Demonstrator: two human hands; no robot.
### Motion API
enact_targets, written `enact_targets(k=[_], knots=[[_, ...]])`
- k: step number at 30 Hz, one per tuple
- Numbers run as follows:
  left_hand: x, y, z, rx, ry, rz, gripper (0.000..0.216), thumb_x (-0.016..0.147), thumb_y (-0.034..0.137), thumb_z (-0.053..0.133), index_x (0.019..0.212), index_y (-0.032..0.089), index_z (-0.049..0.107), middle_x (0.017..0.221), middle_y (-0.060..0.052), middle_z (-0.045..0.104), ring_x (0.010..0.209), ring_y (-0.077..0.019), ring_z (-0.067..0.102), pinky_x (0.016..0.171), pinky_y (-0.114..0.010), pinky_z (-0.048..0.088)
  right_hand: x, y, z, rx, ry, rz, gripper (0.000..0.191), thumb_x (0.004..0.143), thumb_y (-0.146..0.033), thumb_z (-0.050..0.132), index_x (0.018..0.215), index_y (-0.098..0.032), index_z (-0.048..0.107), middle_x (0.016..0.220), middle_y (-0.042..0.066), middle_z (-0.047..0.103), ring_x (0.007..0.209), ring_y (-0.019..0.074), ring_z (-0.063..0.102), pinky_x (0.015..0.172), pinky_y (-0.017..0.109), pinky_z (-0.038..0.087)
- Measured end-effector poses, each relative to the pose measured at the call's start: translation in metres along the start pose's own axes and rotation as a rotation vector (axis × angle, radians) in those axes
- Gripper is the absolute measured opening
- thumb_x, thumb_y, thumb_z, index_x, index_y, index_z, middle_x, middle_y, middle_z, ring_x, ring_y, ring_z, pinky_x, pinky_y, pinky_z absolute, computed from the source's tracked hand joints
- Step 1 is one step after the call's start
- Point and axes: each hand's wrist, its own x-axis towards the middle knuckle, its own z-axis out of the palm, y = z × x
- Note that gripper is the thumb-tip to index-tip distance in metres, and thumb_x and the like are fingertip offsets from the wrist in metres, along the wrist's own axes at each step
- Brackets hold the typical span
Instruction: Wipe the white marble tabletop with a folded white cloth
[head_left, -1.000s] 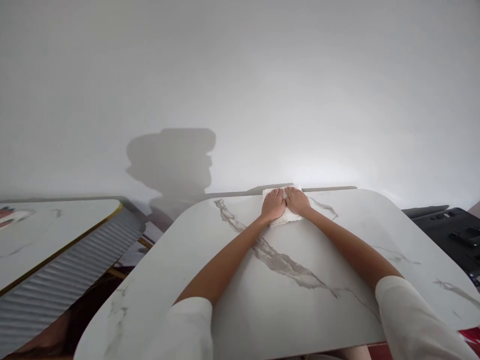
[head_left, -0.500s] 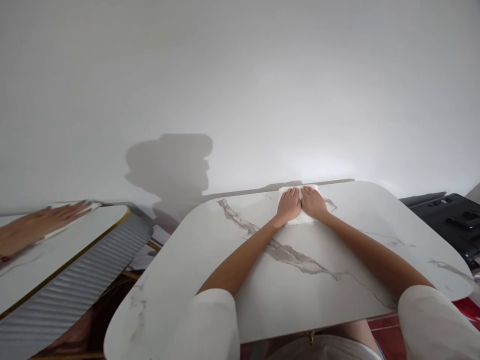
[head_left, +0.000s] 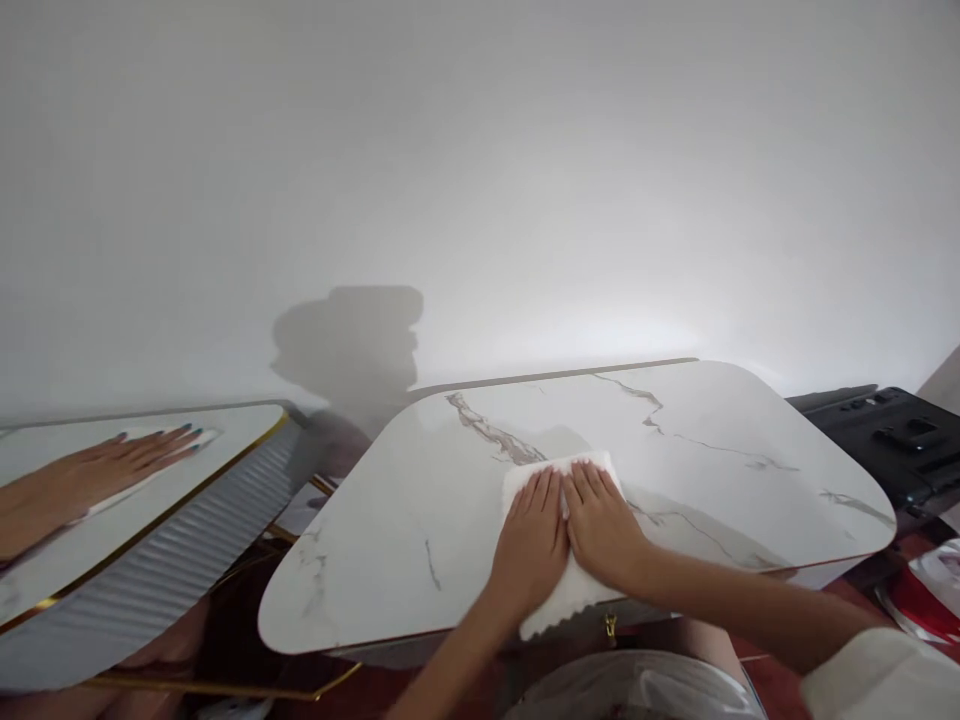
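Observation:
A white cloth [head_left: 559,610] lies spread on the marble-patterned tabletop [head_left: 390,520], its scalloped lower end hanging over the near edge. Flat on the cloth rests my left hand [head_left: 534,530], fingers stretched out toward the wall. Beside it, touching at the thumbs, my right hand [head_left: 604,525] also presses flat on the cloth with fingers extended. Both hands are near the front of the table. Grey-brown veins run across the white top.
At left, another person's hand [head_left: 127,465] lies on a white cloth on a second gold-edged table [head_left: 247,425] with ribbed sides. A black case-like object [head_left: 892,440] stands at right. A pale wall [head_left: 525,200] rises behind.
Both my hands and the cloth have slid from the far edge back toward me, to the near edge. The other person's hand has also shifted slightly on its table.

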Motion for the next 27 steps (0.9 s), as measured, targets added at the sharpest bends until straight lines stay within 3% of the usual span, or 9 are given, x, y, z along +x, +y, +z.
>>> enact_targets(k=[3,6,11,15,20,27], knots=[[-0.024,0.022,-0.002,0.016,0.038,-0.1,0.053,0.089,0.023,0.026,0.139,0.007,0.036,0.144,-0.012,0.038,0.134,-0.024,0.034,0.109,-0.044,0.031,-0.024,-0.003,-0.006,0.072,0.037,-0.018,0.048,0.088,-0.017,0.042,0.134,-0.006,0.046,0.14,0.014,0.045,0.131,0.0249,0.036,0.109,0.04,0.03],[-0.026,0.048,-0.001,-0.005,0.054,-0.149,0.053,0.089,0.024,0.028,0.139,0.008,0.037,0.144,-0.012,0.039,0.134,-0.025,0.035,0.108,-0.044,0.032,-0.042,0.011,-0.015,0.116,0.039,0.01,0.049,0.088,-0.014,0.038,0.136,-0.011,0.044,0.142,0.01,0.043,0.132,0.0212,0.035,0.11,0.038,0.03],[-0.003,0.085,0.002,-0.079,0.006,-0.03,0.054,0.089,0.024,0.028,0.139,0.007,0.035,0.145,-0.014,0.037,0.136,-0.0257,0.031,0.11,-0.045,0.031,-0.067,0.047,-0.03,0.097,0.024,0.077,0.05,0.087,-0.012,0.035,0.136,-0.009,0.045,0.141,0.011,0.044,0.132,0.0227,0.037,0.107,0.042,0.035],[0.022,0.099,0.004,-0.123,-0.079,0.081,0.055,0.087,0.024,0.029,0.138,0.002,0.036,0.145,-0.018,0.035,0.136,-0.0278,0.029,0.111,-0.044,0.028,-0.074,0.068,-0.035,0.017,0.025,0.131,0.049,0.086,-0.014,0.035,0.133,-0.002,0.046,0.138,0.017,0.047,0.13,0.0269,0.038,0.105,0.043,0.036],[0.065,0.091,0.013,-0.143,-0.095,0.149,0.053,0.088,0.022,0.029,0.135,0.001,0.036,0.144,-0.02,0.036,0.135,-0.0281,0.031,0.112,-0.045,0.027,-0.043,0.091,-0.03,-0.063,-0.035,0.15,0.05,0.085,-0.014,0.037,0.131,0.003,0.047,0.136,0.022,0.046,0.129,0.0311,0.039,0.106,0.043,0.032],[0.153,0.044,0.039,-0.08,0.057,0.128,0.044,0.084,0.016,0.034,0.125,0.007,0.045,0.132,-0.018,0.049,0.127,-0.025,0.042,0.109,-0.04,0.03,0.053,0.137,0.001,-0.027,-0.163,0.156,0.048,0.089,-0.012,0.033,0.135,-0.001,0.042,0.139,0.017,0.044,0.131,0.0278,0.035,0.106,0.038,0.028]])
